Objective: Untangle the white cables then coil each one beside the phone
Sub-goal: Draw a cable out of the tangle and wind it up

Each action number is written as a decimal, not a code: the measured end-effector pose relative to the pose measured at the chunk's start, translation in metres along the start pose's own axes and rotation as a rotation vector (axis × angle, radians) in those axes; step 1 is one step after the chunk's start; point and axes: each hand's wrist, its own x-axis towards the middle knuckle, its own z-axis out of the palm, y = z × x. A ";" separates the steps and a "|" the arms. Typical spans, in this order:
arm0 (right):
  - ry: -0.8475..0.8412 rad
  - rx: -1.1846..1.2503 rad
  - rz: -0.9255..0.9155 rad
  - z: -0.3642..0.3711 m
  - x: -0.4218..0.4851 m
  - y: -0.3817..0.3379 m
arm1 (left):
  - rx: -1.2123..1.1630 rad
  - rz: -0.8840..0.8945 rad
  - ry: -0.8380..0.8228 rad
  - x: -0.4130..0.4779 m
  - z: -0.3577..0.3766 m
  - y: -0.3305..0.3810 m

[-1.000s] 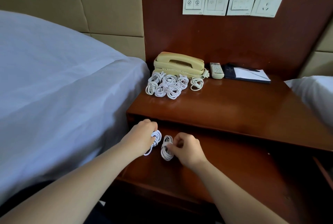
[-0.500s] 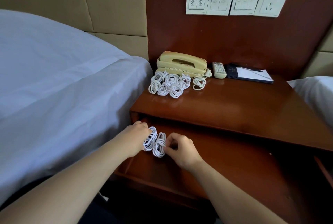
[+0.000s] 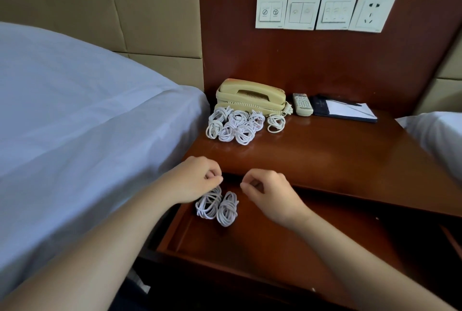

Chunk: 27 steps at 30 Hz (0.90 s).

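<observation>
Two coiled white cables, one (image 3: 208, 204) beside the other (image 3: 227, 208), lie in the open drawer (image 3: 275, 240) of the nightstand. My left hand (image 3: 197, 178) hovers just over the left coil with its fingers curled and thumb against forefinger; I see nothing in it. To the right of the coils my right hand (image 3: 270, 193) is curled too and holds nothing. The beige phone (image 3: 251, 95) stands at the back of the nightstand top. A cluster of several white coils (image 3: 235, 127) lies in front of it, with one more coil (image 3: 276, 122) to its right.
A remote (image 3: 303, 104) and a notepad with a pen (image 3: 346, 110) lie to the right of the phone. A white-sheeted bed (image 3: 87, 123) borders the nightstand top (image 3: 325, 155) on the left, and another bed (image 3: 437, 138) on the right. Switch plates and a socket (image 3: 325, 12) hang on the wall panel.
Both hands have let go of the two coils and lifted away from them; the coils now lie side by side in the drawer.
</observation>
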 end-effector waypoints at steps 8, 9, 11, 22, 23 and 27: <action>0.087 0.076 0.194 -0.038 0.063 0.003 | -0.054 0.026 0.459 0.056 -0.014 -0.006; 0.098 0.088 0.226 -0.038 0.071 0.006 | 0.006 0.017 0.485 0.064 -0.014 -0.008; 0.098 0.048 0.280 -0.035 0.085 0.010 | 0.127 -0.015 0.529 0.078 -0.014 -0.012; 0.154 0.128 0.493 -0.017 0.124 0.009 | 0.212 -0.049 0.238 0.106 0.001 -0.025; 0.156 0.141 0.513 -0.016 0.125 0.009 | 0.171 -0.055 0.237 0.106 0.002 -0.024; 0.188 0.235 0.557 -0.017 0.127 0.010 | 0.090 -0.063 0.309 0.109 0.003 -0.020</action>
